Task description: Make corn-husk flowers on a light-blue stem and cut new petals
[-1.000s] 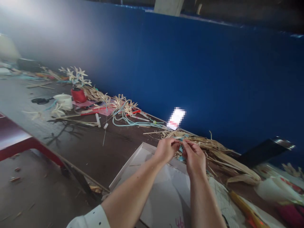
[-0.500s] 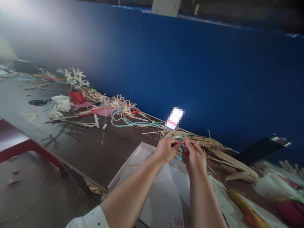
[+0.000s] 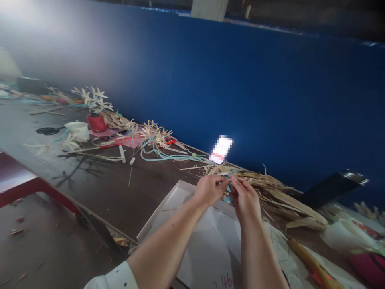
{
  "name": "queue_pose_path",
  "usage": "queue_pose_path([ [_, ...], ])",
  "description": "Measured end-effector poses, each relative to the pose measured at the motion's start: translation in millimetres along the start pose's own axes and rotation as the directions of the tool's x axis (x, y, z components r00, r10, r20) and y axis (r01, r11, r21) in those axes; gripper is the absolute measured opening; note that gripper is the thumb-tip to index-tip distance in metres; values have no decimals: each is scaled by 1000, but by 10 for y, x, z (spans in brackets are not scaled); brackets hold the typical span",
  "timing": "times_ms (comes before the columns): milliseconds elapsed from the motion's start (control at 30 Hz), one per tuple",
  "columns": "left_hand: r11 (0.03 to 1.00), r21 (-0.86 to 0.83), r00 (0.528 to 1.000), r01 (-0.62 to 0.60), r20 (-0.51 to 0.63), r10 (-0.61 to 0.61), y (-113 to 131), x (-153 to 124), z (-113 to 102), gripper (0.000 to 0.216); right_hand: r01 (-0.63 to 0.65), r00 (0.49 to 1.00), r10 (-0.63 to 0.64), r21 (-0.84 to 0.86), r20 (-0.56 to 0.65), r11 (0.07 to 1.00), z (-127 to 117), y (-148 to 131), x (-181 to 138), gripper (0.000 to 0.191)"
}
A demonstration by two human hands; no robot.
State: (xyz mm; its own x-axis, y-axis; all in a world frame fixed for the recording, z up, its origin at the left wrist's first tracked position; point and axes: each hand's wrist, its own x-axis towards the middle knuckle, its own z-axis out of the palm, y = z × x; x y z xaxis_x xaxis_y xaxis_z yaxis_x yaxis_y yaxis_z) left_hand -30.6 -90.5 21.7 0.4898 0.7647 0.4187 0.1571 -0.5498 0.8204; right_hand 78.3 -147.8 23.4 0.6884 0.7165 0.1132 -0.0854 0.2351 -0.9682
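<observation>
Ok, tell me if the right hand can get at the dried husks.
Probably yes: the dried husks lie just beside the right hand, with nothing visible blocking the way, though its pinched fingers may need freeing first.

Left hand (image 3: pixel 209 189) pinched; right hand (image 3: pixel 247 197) pinched alongside.

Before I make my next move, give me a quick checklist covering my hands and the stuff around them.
1. Left hand and right hand close together: ok, fingertips nearly meet.
2. What the fingertips hold: cannot tell, too small.
3. White tray below your forearms: ok.
4. Dried husks nearby: ok, just beyond and beside the right hand.
5. Scissors close by: not ok, far off to the left near the white cup.
</observation>
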Motion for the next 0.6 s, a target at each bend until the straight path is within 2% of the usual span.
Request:
queue_pose_path([
  [167,1000,-9,1000,1,9,-1,20,-7,-6,27,7,1000,-7,19,2,1000,-11,-3,2,35],
  [333,992,-97,996,84,-21,-86,5,-7,27,27,-12,997,17,69,-80,998,15,-37,-8,35],
  [600,988,-155,999,17,-48,-25,-16,5,41,13,1,996,6,72,-94,997,29,-55,-18,35],
])
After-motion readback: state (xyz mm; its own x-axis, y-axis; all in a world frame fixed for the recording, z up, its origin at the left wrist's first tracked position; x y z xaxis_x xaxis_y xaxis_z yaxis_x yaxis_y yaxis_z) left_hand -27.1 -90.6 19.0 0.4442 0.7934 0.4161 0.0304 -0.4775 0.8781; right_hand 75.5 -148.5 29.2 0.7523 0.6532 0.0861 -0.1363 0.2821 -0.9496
